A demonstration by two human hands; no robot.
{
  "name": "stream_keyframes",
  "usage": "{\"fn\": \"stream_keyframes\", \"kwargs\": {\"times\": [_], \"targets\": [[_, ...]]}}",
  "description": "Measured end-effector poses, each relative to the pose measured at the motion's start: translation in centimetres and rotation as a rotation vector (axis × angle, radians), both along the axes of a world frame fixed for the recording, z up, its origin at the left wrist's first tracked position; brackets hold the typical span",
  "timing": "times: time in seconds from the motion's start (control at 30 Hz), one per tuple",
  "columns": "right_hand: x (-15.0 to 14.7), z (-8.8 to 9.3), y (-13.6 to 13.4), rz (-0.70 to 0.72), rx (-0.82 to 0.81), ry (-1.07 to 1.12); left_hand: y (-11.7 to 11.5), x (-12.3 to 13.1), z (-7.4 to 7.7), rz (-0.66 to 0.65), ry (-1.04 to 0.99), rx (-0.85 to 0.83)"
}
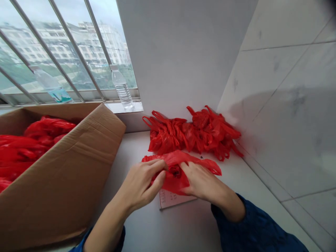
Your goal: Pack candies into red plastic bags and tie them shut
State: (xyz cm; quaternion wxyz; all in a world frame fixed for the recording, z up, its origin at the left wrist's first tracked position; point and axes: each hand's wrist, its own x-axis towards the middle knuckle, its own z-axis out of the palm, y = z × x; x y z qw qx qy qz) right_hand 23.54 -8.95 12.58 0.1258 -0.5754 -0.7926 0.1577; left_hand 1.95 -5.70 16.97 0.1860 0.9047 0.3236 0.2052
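My left hand (143,183) and my right hand (202,182) both pinch a red plastic bag (181,164) that lies crumpled on the white counter (183,224), in front of me. The left fingers close on the bag's left edge, while the right fingers press and grip its middle. Under the bag a small white printed card (170,200) sticks out toward me. Behind it, against the wall, sits a pile of knotted red plastic bags (191,133).
A large open cardboard box (68,168) full of red bags (28,140) stands on the left. Two clear water bottles (121,87) (52,85) stand on the window sill behind bars. A tiled wall (283,115) closes the right side.
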Motion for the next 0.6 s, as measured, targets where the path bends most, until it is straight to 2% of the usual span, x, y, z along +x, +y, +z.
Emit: {"fn": "stream_keyframes", "kwargs": {"times": [0.13,0.27,0.4,0.53,0.6], "targets": [[0.3,1.1,0.0,0.047,0.094,0.125,-0.1,1.0,-0.9,0.175,0.272,0.073],[-0.1,0.5,0.3,-0.087,0.075,-0.037,0.3,1.8,-2.9,0.325,0.536,0.124],[-0.5,0.3,-0.1,-0.169,-0.001,-0.164,0.8,1.9,-4.3,0.395,0.656,0.111],[-0.6,1.0,-1.1,-0.249,-0.053,-0.251,0.5,1.6,-4.5,0.404,0.714,0.074],[-0.9,1.3,-1.5,-0.225,-0.059,-0.261,0.2,1.5,-4.4,0.399,0.715,0.075]]}}
